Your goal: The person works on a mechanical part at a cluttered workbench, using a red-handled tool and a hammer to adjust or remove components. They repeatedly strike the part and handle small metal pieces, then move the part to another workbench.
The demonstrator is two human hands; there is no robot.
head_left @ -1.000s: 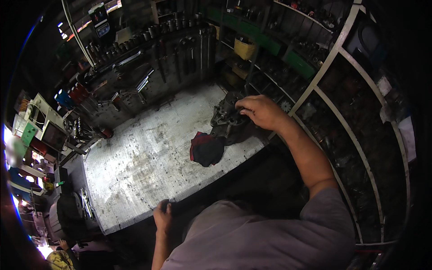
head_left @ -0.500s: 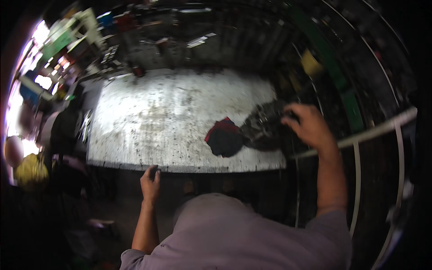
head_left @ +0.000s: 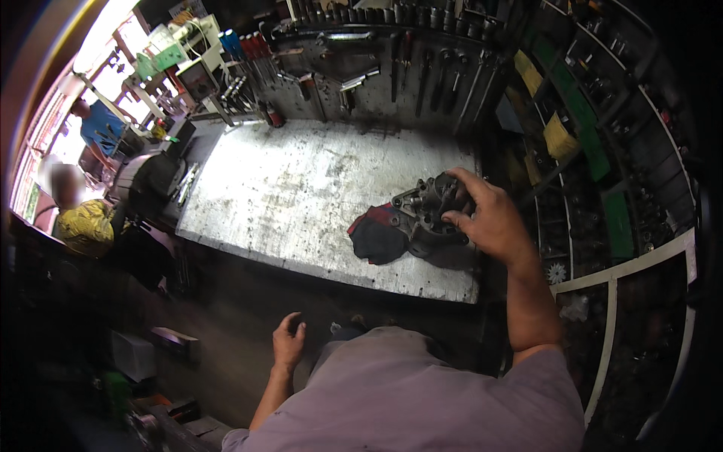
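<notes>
A greasy metal mechanical housing (head_left: 428, 200), with a rounded top and bolt lugs, stands at the right end of the workbench (head_left: 256, 188). My right hand (head_left: 488, 218) has its fingers and thumb around the housing's dark upper right part. Beneath and left of the housing lies a crumpled black cloth (head_left: 379, 239) with red edges. My left hand (head_left: 288, 343) hangs in front of the bench's near edge, touching nothing. Its fingers are loosely curled, thumb apart, and I see nothing in them.
Wrenches and screwdrivers (head_left: 407, 56) hang on the back panel below a row of sockets (head_left: 392, 15). Shelves (head_left: 614, 226) with small parts line the right. A red can (head_left: 274, 115) stands at the bench's back. Two people are at the left, one in a yellow top (head_left: 84, 226).
The view has swung, and the bench appears more tilted. My right hand has come onto the housing. My left hand is now lower, away from the bench edge.
</notes>
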